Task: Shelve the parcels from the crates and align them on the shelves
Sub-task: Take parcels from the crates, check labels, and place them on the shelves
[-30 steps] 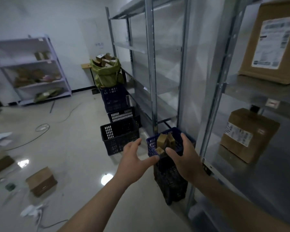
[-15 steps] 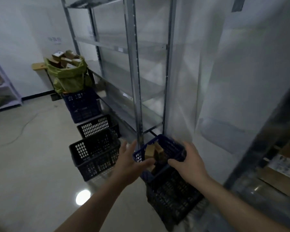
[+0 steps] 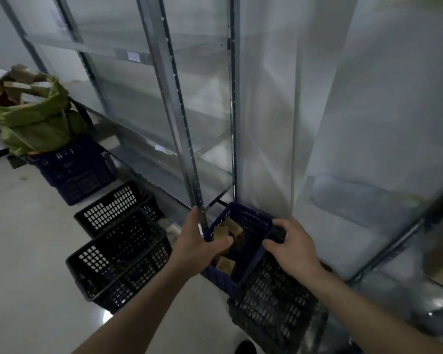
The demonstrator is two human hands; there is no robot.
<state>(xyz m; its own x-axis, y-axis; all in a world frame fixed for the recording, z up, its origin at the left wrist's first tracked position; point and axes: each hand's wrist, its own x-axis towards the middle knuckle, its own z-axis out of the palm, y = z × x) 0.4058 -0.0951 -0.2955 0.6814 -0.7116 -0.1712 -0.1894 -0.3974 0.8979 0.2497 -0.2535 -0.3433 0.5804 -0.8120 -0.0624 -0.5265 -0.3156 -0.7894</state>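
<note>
Hands, left (image 3: pixel 197 247) and right (image 3: pixel 293 247), now grip the blue crate (image 3: pixel 243 221) rims, nearer than before.

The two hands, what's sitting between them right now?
In the head view, the blue crate with brown parcels lies between the left hand and right hand.

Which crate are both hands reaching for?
Start at the metal shelving unit and drop to its near upright's foot. The blue crate sits there on a black crate, holding small brown parcels; floor neighbours look empty.
</note>
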